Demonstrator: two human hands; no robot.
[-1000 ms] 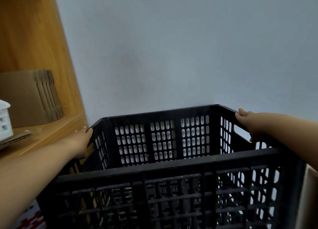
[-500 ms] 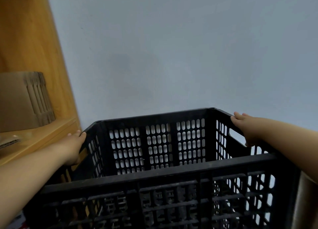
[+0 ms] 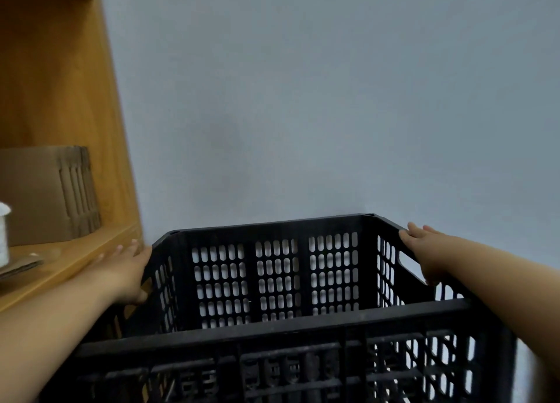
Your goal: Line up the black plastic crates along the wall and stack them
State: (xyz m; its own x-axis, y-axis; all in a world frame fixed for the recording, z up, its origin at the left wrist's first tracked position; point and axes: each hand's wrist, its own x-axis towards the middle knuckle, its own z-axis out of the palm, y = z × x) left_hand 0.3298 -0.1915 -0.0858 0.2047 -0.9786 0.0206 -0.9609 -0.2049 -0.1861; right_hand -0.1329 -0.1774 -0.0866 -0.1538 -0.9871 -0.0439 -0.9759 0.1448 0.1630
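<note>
A black plastic crate (image 3: 275, 284) with slotted walls fills the lower middle of the view, its far wall close to the grey wall. My left hand (image 3: 125, 270) lies flat against the outside of its left wall, fingers stretched forward and thumb hooked low on the side. On the right rim rests my right hand (image 3: 422, 252), fingers straight and thumb down at the handle cut-out. Both hands clamp the crate between them. What the crate stands on is hidden.
A wooden shelf unit (image 3: 60, 99) stands at the left, right beside the crate. On its shelf are a cardboard box (image 3: 45, 190) and a white object (image 3: 3, 236). The plain grey wall (image 3: 333, 99) lies straight ahead.
The crate sits lower in the view and nearer the wall. The fingers of both hands, curled over the rim before, are now stretched out straight along the sides.
</note>
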